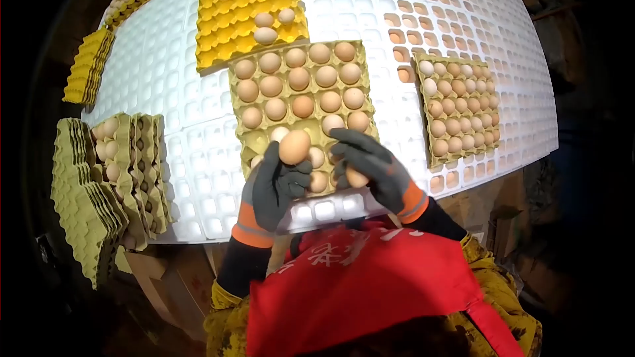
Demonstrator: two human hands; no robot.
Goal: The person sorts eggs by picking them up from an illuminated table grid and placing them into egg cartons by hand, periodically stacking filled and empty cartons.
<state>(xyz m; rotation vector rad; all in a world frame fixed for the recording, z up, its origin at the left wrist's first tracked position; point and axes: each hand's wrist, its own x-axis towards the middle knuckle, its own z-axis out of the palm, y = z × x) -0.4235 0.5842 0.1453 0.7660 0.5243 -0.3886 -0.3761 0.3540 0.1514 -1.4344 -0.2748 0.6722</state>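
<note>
Grey gloves with orange cuffs cover both hands. My left hand (272, 182) has its fingers curled under a brown egg (294, 147), raised over the near part of an egg tray (246, 139). To the right, my right hand (370, 164) bends over the tray's near right corner, its fingers closed around another egg (357, 177). Full rows of brown eggs (299, 79) fill the far part of the tray. Between my hands a few eggs (318, 181) sit in the near rows, and my gloves hide some of the cups there.
A yellow tray (225, 26) with several eggs lies beyond. A filled tray (460, 107) sits on the right. Stacked pulp trays (83, 205) and egg-filled trays (109, 149) stand at left, near yellow trays (89, 66). White dimpled sheets (198, 152) cover the table.
</note>
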